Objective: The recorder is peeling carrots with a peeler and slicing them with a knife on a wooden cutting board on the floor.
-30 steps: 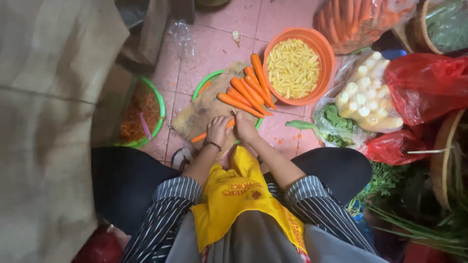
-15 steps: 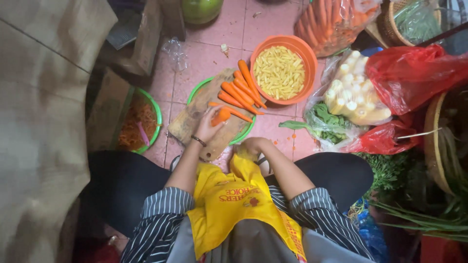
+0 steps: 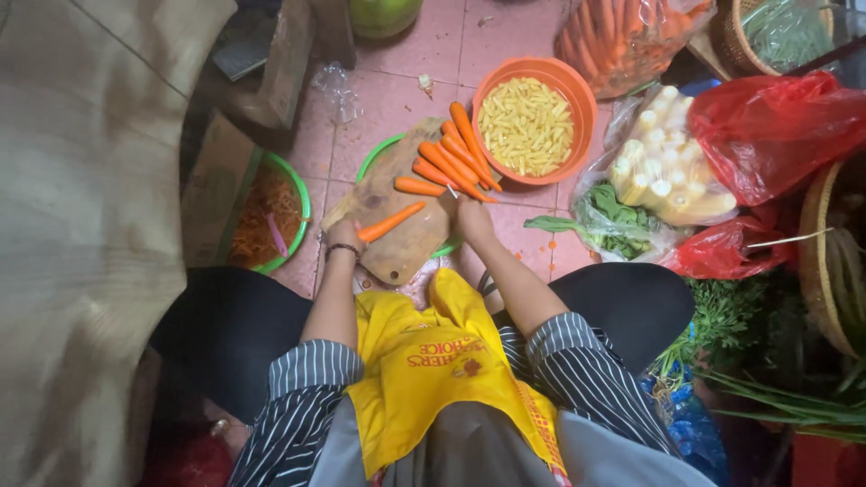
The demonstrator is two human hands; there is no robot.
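I sit over a wooden cutting board (image 3: 401, 248) that rests on a green basin (image 3: 377, 160) on the pink tiled floor. My left hand (image 3: 344, 238) holds the near end of a peeled carrot (image 3: 392, 221) that lies across the board. My right hand (image 3: 470, 217) is at the board's right edge, closed on a small knife (image 3: 451, 192); only a glint of its blade shows. Several peeled carrots (image 3: 453, 160) are piled on the board's far end. An orange bowl (image 3: 577, 95) of yellow cut strips stands just beyond them.
A green basin of orange peelings (image 3: 271, 212) stands at left by a cardboard box (image 3: 216, 185). Right of the board lie leafy greens (image 3: 613, 221), a clear bag of pale stalks (image 3: 663, 171), red bags (image 3: 776, 126), a bag of carrots (image 3: 631, 36) and woven baskets (image 3: 825, 261).
My left hand has drawn one carrot from the pile down across the board. My right hand has moved up from my lap to the board's right edge.
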